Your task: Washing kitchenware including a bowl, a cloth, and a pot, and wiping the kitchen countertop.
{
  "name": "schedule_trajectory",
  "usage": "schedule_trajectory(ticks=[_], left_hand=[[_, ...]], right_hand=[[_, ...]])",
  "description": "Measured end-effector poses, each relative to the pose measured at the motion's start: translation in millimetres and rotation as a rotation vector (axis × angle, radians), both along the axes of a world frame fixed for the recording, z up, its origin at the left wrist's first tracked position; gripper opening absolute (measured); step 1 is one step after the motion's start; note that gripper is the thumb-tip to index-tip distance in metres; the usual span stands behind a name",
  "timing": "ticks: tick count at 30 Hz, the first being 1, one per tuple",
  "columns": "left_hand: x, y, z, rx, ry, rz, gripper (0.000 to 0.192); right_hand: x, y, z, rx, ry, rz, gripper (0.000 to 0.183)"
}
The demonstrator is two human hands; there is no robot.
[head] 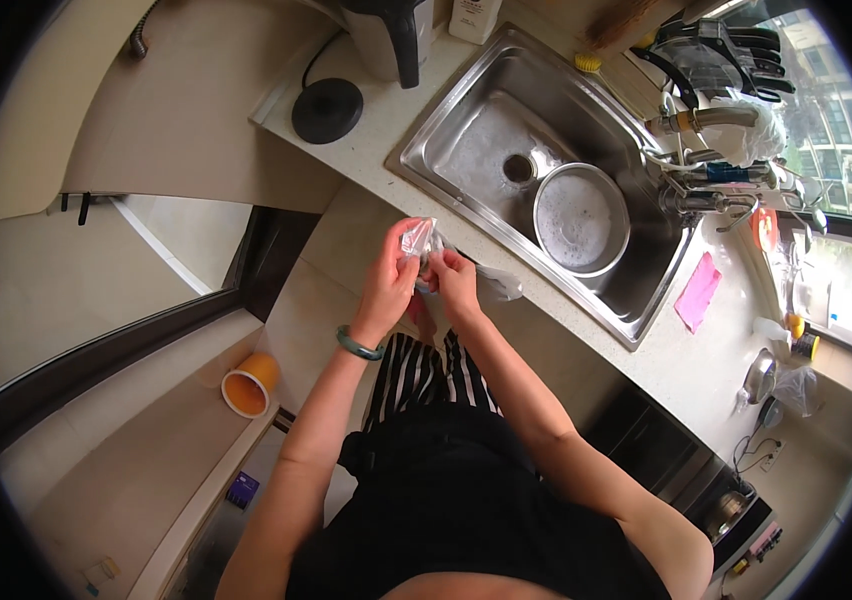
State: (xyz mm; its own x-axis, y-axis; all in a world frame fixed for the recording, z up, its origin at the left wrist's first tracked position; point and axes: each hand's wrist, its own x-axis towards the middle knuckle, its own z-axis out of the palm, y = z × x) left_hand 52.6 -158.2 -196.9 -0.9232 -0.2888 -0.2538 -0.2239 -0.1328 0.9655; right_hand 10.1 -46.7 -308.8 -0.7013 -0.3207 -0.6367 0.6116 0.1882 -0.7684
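Observation:
A thin, clear plastic bag is held between my hands in front of the counter edge. My left hand, with a green bangle on its wrist, grips the bag's upper part; some of the plastic lies over its fingers. My right hand pinches the plastic close beside it, and part of the bag trails out to the right behind it. The fingertips are partly hidden by the plastic and by each other.
Beyond my hands a steel sink holds a round metal basin with foamy water. A black kettle base and a kettle stand on the counter at the left. A pink cloth lies right of the sink. An orange bin is at lower left.

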Motion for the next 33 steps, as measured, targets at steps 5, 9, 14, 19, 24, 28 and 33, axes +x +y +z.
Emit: schedule_trajectory(ticks=[5, 9, 14, 19, 24, 28, 33], left_hand=[[-13.7, -5.2, -11.0, -0.172, -0.008, -0.090, 0.043], [-13.9, -14.9, -13.4, -0.278, -0.029, -0.102, 0.043], [-15.2, -18.2, -17.8, -0.330, 0.043, -0.098, 0.043], [-11.3, -17.6, -12.6, -0.339, -0.031, -0.112, 0.042], [-17.8, -18.2, -13.5, -0.292, -0.004, -0.090, 0.042], [-11.8, -23.0, -15.9, -0.364, 0.004, -0.086, 0.042], [-20.2, -22.3, -16.9, -0.243, -0.048, -0.106, 0.041]], right_hand=[[11.6, -8.1, -17.0, -0.334, -0.239, -0.436, 0.019], [11.8, -12.1, -3.8, -0.473, -0.199, -0.450, 0.018], [17.4, -12.5, -14.6, -0.397, -0.364, -0.465, 0.015], [20.0, -13.2, -10.2, -0.394, -0.474, -0.462, 0.010], [10.8, -15.0, -35.9, -0.457, -0.500, -0.577, 0.014], [11.0, -19.2, 5.1, -0.540, -0.451, -0.523, 0.015], [20.0, -3.6, -16.1, -0.209, -0.186, -0.259, 0.015]])
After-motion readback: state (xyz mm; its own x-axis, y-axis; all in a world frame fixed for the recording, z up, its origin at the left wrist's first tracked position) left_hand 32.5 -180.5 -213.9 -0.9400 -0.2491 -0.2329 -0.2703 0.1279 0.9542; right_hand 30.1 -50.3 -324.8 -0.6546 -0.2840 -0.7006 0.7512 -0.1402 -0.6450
